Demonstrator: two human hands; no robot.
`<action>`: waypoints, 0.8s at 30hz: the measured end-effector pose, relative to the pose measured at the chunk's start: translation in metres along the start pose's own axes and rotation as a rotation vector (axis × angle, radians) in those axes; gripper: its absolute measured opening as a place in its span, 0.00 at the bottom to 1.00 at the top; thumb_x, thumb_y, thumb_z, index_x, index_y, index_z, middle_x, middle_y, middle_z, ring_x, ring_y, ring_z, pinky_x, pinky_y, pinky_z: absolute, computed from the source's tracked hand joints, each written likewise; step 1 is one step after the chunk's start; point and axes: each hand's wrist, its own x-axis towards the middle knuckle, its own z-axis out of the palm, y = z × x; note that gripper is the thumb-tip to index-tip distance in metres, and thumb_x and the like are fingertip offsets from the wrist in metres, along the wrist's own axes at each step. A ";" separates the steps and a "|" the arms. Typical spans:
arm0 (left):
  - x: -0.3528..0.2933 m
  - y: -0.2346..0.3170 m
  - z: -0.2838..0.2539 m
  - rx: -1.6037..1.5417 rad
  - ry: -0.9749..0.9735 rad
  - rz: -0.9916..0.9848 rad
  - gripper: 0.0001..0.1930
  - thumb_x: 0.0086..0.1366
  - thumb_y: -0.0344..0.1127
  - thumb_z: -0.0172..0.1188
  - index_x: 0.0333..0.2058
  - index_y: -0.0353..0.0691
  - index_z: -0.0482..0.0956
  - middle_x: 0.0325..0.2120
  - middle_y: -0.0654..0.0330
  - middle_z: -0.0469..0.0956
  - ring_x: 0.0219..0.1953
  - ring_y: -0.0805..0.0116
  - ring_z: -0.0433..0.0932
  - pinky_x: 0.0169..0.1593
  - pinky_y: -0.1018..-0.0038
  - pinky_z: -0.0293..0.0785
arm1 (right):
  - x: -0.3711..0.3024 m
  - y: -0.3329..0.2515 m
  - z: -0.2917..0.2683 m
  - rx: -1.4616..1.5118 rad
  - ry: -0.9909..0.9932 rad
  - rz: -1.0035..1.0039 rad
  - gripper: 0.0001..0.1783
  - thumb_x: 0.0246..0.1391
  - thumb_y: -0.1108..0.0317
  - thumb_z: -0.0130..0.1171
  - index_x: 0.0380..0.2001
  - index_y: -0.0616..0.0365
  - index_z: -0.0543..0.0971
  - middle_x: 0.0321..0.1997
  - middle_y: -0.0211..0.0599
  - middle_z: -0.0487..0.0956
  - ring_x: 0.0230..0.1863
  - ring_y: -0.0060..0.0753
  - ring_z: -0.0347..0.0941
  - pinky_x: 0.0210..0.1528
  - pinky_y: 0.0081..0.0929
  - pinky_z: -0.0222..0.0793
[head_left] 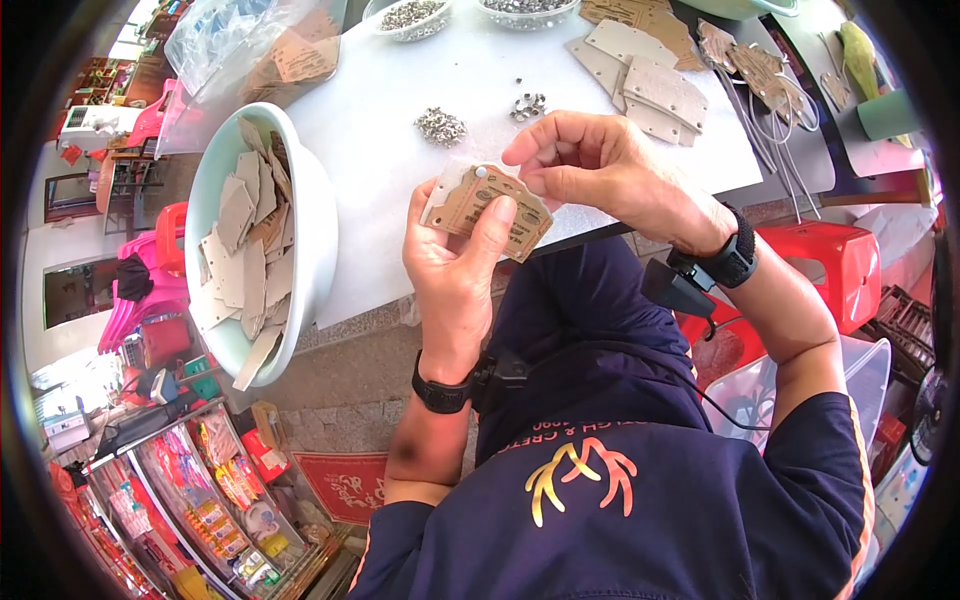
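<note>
Over the table's near edge, my left hand (pixel 455 265) grips a small brown printed cardboard piece (pixel 478 212), its thumb pressed flat on the face. A pale layer shows along the piece's upper left edge, and a small round metal fitting (pixel 481 172) sits near its top. My right hand (pixel 620 165) is at the piece's upper right edge, thumb and fingers curled together; whatever they pinch is too small to make out. Just beyond lie two small heaps of shiny metal fittings, a larger heap (pixel 440 126) and a smaller heap (pixel 528 106).
Left on the white table (pixel 370 250) stands a pale tub (pixel 316 225) of grey cardboard pieces (pixel 240 212). Two bowls of metal fittings, one a clear bowl (pixel 410 30), are at the back. Stacked cardboard pieces (pixel 655 90) lie far right, near a red stool (pixel 840 260).
</note>
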 end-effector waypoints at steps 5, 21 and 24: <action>0.002 0.000 -0.002 0.000 -0.008 0.007 0.15 0.62 0.24 0.62 0.46 0.35 0.70 0.40 0.58 0.78 0.41 0.76 0.78 0.46 0.76 0.76 | 0.002 0.002 -0.004 0.031 -0.035 -0.007 0.12 0.58 0.72 0.59 0.45 0.62 0.77 0.38 0.29 0.79 0.38 0.16 0.75 0.44 0.18 0.72; 0.000 0.007 -0.006 -0.017 -0.060 -0.051 0.14 0.62 0.24 0.61 0.45 0.36 0.69 0.39 0.60 0.78 0.40 0.77 0.77 0.48 0.76 0.75 | 0.006 -0.005 -0.010 0.082 -0.163 0.074 0.12 0.57 0.74 0.60 0.44 0.64 0.77 0.38 0.31 0.80 0.39 0.18 0.77 0.44 0.21 0.75; -0.001 0.008 -0.006 0.002 -0.068 -0.044 0.15 0.61 0.24 0.61 0.46 0.36 0.69 0.39 0.59 0.78 0.41 0.76 0.78 0.48 0.75 0.75 | 0.003 -0.004 -0.010 0.044 -0.143 0.065 0.13 0.56 0.71 0.59 0.45 0.63 0.78 0.40 0.33 0.80 0.40 0.20 0.76 0.45 0.20 0.75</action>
